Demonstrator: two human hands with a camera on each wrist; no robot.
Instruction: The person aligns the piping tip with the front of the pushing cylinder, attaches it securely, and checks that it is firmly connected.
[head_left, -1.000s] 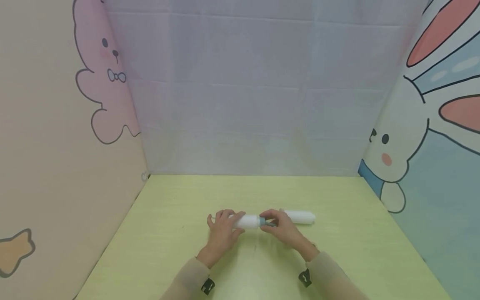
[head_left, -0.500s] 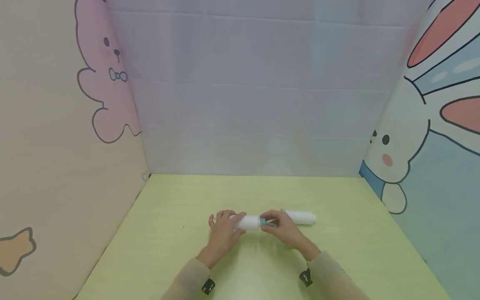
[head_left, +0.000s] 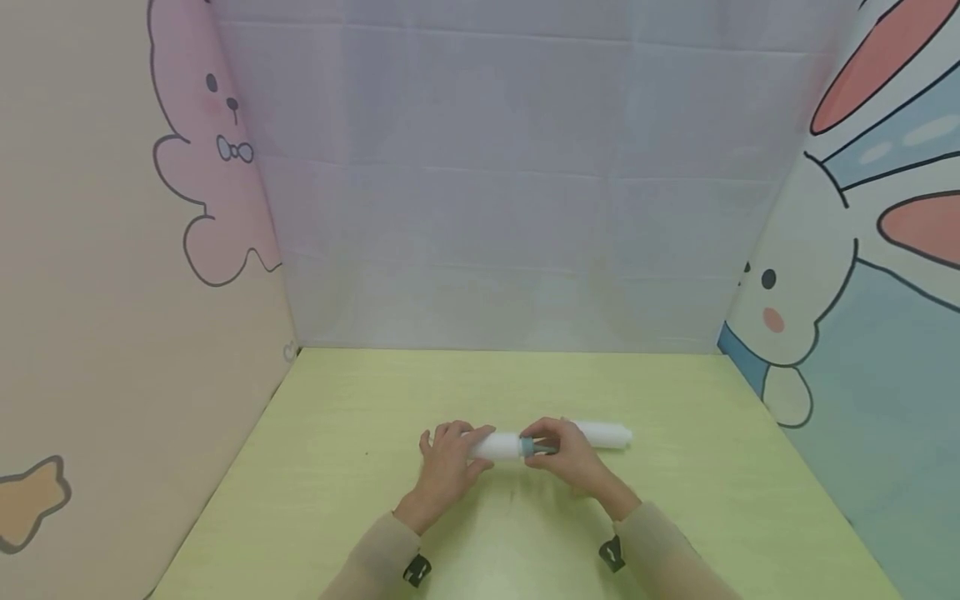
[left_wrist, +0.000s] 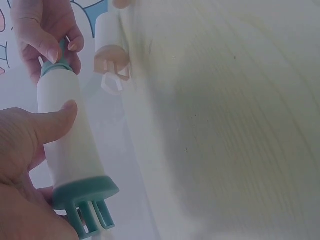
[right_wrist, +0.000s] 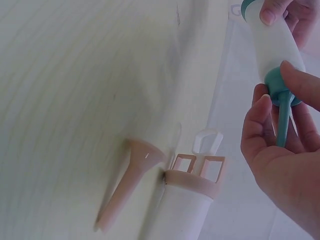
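Note:
A white syringe-like tube (head_left: 497,445) lies level between my hands. My left hand (head_left: 444,467) grips its body, with the thumb laid along the side in the left wrist view. Beyond that hand, the tube's near end there has a teal flange (left_wrist: 86,192) with open loops. At the opposite end my right hand (head_left: 572,457) pinches a teal nozzle cap (right_wrist: 276,84); its narrow teal spout (right_wrist: 283,122) points back between the fingers toward the palm. The cap meets the tube's end.
Behind my right hand a second white tube (head_left: 603,434) lies on the yellow-green table (head_left: 360,533), with a pink flange (right_wrist: 192,183) and a clear loop handle (right_wrist: 206,142). A loose pink nozzle (right_wrist: 131,177) lies beside it. Printed cloth walls enclose three sides.
The tube and both hands have shifted very slightly right and toward me. Right fingertips keep pinching the teal cap, and the left hand keeps its hold.

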